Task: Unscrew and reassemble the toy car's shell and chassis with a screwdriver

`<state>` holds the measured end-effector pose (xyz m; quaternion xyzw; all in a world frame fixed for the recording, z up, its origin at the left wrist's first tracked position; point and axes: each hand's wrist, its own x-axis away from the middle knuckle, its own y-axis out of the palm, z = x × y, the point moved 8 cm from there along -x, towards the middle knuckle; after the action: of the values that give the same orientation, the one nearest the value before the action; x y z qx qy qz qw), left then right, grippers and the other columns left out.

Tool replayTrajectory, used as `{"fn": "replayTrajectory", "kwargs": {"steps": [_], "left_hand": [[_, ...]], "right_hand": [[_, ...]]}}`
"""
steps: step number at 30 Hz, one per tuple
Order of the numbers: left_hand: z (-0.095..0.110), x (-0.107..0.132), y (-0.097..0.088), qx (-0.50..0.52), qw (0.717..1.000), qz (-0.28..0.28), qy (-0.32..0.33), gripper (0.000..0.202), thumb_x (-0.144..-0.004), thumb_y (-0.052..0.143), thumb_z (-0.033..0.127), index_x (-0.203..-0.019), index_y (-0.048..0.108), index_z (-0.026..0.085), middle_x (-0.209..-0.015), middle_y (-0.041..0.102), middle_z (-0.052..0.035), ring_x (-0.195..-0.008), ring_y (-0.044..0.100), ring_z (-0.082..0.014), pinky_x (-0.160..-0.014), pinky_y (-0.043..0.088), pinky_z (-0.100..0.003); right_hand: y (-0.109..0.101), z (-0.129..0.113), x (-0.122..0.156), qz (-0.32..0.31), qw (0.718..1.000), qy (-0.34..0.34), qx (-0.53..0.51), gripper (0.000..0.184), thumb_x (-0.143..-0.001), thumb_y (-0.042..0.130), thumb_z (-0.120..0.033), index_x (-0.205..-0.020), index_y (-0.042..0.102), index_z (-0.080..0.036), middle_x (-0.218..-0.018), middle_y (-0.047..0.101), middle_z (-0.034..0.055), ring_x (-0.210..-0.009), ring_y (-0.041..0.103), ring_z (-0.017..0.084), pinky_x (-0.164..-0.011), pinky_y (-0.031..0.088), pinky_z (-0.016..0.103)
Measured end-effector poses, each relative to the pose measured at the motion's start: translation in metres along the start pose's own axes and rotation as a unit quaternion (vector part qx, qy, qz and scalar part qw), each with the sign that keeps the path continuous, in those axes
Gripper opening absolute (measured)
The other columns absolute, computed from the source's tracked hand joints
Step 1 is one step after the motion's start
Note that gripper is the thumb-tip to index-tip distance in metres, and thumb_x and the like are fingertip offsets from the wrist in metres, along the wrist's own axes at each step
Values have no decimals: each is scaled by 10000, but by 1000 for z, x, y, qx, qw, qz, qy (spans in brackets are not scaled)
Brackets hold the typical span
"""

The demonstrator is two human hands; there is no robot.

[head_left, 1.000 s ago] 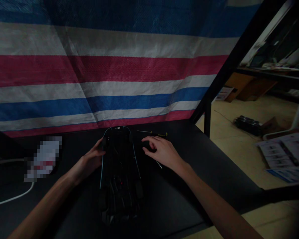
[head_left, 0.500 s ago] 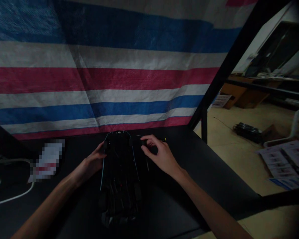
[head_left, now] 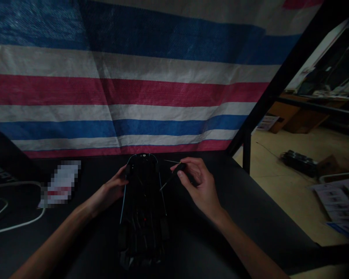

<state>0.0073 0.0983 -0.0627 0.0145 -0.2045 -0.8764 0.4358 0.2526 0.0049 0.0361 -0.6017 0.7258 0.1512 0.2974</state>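
A dark toy car [head_left: 142,201] lies underside up on the black table, its wheels showing at the corners and a thin blue line along each side. My left hand [head_left: 112,190] is closed against the car's left side near the far end; the fingertips are partly hidden by it. On the other side, my right hand [head_left: 202,184] pinches the black handle of a screwdriver [head_left: 170,179]. Its shaft slants down and left, the tip near the car's right edge; whether it touches I cannot tell. A second thin metal shaft [head_left: 171,161] lies behind the right hand, which hides its other end.
A striped woven sheet [head_left: 162,93] hangs behind the table [head_left: 250,217]. To the left lie a blurred-out packet [head_left: 62,182], a white cable [head_left: 26,224] and a dark object with lettering. A black frame post [head_left: 246,151] stands at the right, with papers [head_left: 334,205] on the floor beyond.
My right hand has picked up the black-handled screwdriver from beside the car and tilted it toward the car's right side. My left hand stays at the car. The view has shifted slightly left.
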Motion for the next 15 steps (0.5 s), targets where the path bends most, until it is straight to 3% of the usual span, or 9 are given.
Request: {"fn": "replayTrajectory", "kwargs": {"steps": [15], "left_hand": [[3, 3, 6, 6, 1000, -1, -8, 695, -906, 585, 243, -1553, 336, 301, -1509, 553, -73, -1367, 515, -360, -1107, 412, -496]], "right_hand": [[4, -20, 6, -30, 987, -106, 116, 367, -928, 648, -121, -1251, 554, -270, -1106, 732, 17, -1005, 725, 146, -941, 580, 309]]}}
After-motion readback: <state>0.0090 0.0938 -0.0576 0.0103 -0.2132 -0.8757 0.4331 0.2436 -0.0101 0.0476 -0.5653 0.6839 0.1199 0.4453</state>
